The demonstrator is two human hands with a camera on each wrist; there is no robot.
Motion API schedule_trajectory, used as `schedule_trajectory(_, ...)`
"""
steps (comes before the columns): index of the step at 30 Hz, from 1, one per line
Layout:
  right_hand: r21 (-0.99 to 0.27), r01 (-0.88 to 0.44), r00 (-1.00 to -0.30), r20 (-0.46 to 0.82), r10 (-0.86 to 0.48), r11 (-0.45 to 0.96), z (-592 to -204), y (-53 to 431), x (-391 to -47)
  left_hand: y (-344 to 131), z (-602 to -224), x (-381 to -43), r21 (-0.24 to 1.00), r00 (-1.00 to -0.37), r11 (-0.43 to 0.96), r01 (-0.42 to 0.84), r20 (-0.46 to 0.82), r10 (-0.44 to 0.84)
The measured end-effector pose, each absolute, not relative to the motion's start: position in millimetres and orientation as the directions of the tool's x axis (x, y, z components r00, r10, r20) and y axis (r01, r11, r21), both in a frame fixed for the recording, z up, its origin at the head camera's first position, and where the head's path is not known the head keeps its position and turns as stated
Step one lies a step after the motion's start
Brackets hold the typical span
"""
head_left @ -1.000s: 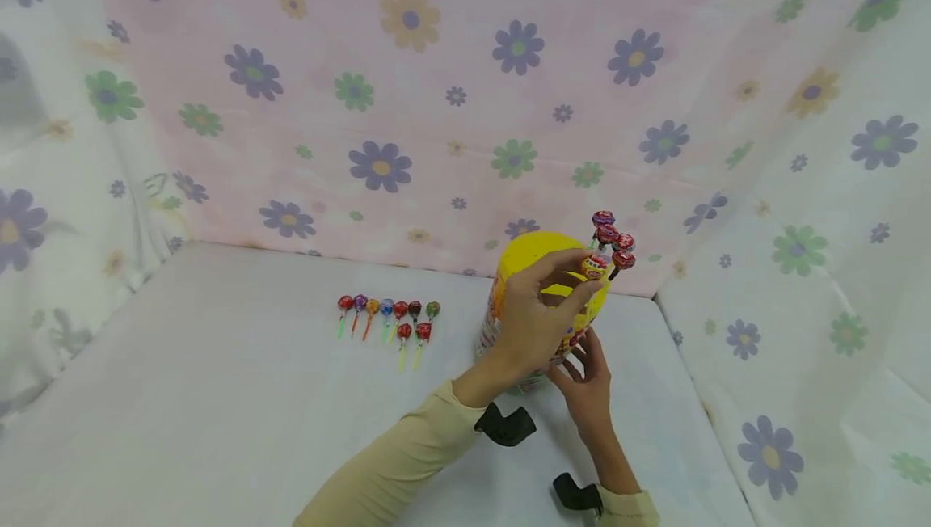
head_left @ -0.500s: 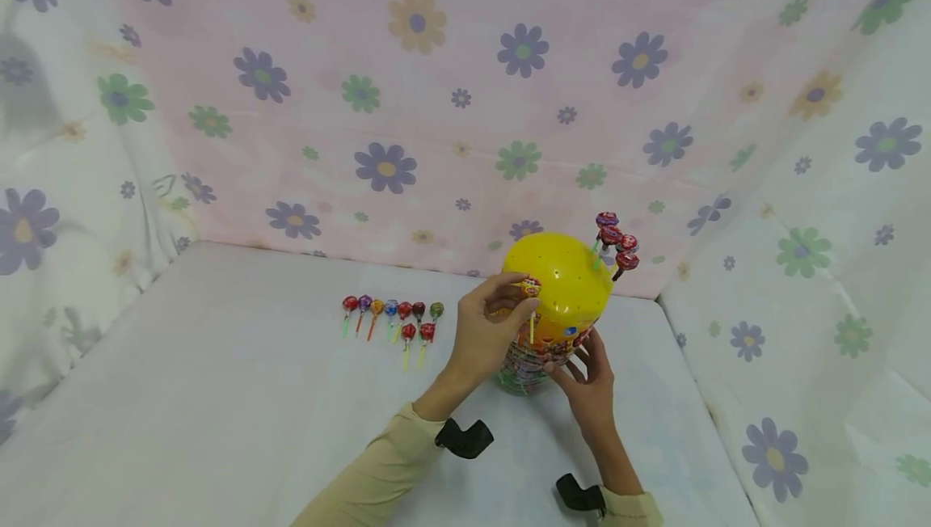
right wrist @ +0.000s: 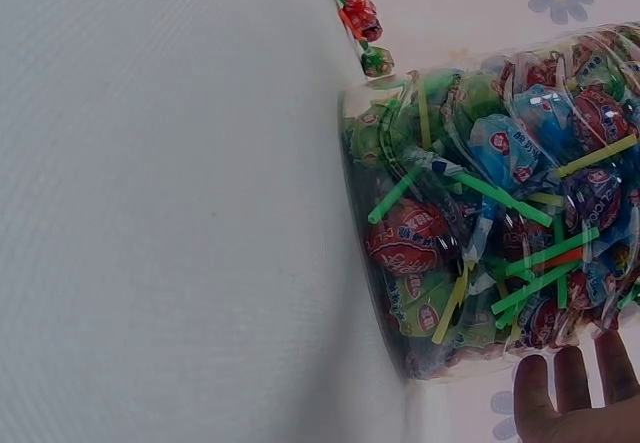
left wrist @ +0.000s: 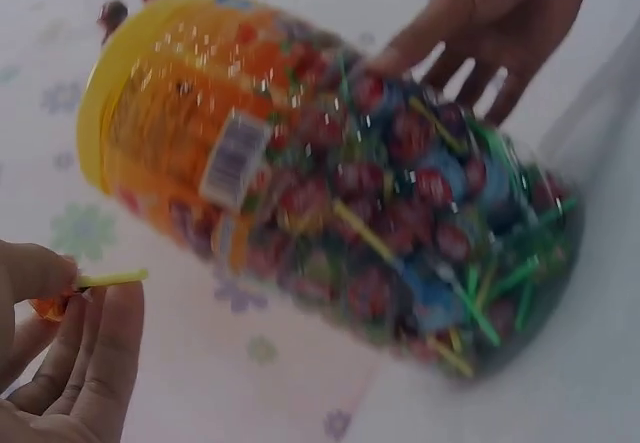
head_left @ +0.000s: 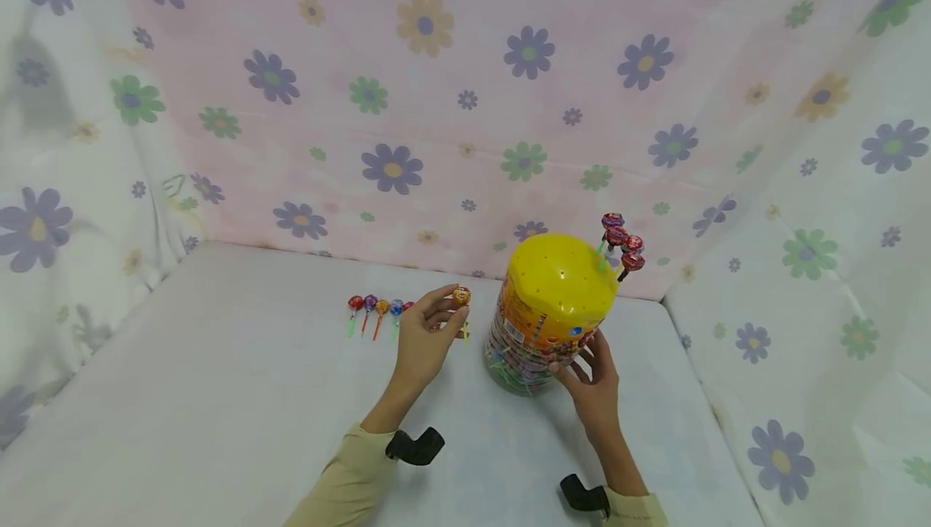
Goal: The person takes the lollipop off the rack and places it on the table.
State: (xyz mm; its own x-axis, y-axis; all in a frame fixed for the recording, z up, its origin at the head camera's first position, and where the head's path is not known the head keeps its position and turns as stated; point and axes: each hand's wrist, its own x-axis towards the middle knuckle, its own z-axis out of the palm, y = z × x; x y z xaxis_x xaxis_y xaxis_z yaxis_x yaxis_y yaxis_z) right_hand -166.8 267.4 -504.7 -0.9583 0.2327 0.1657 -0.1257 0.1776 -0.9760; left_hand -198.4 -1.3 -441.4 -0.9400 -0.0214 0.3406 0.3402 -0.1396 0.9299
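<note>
My left hand [head_left: 423,343] pinches a lollipop [head_left: 461,295] by its orange-yellow wrapped head, left of the jar and above the table. Its yellow stick [left wrist: 112,278] shows in the left wrist view. A clear jar [head_left: 518,353] packed with wrapped lollipops stands on the table under a yellow lid [head_left: 562,272] with small holes. Several lollipops [head_left: 633,262] stick up at the lid's right edge. My right hand [head_left: 598,394] rests against the jar's right side, thumb toward the front; in the right wrist view its fingers [right wrist: 573,378] look straight.
A row of wrapped lollipops [head_left: 381,307] lies on the white table [head_left: 240,365], partly hidden behind my left hand. Flowered cloth [head_left: 393,220] closes off the back and both sides. Black wrist mounts [head_left: 416,446] sit on both forearms.
My left hand has drawn away from above the lid to the left, carrying the lollipop toward the row on the table. The right hand has stayed at the jar.
</note>
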Motion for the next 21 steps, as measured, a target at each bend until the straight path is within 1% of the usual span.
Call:
schedule_trajectory(5,-0.976,-0.128,-0.96,0.167,0.225,0.178,-504,268,-166,-30,-465,-203,0.961,-0.959,0.005,0.277,0.277,-0.052)
schedule_trajectory(10,-0.976,-0.128,-0.959,0.167,0.23,0.176,-505,267,-166,-58,-489,-206,0.933,-0.964,0.281,0.227,0.255,-0.068)
schedule_trajectory(13,-0.976,-0.124,-0.958,0.166,0.235,0.181,-506,268,-165,-70,-502,-208,0.897,-0.97,0.402,0.182,0.231,-0.077)
schedule_trajectory(17,-0.975,-0.128,-0.957,0.17,0.233,0.184,-507,268,-165,-78,-511,-213,0.871,-0.975,0.47,0.14,0.205,-0.089)
schedule_trajectory(21,-0.975,-0.134,-0.959,0.173,0.227,0.176,-506,268,-166,-81,-515,-219,0.849,-0.974,0.511,0.132,0.208,-0.094)
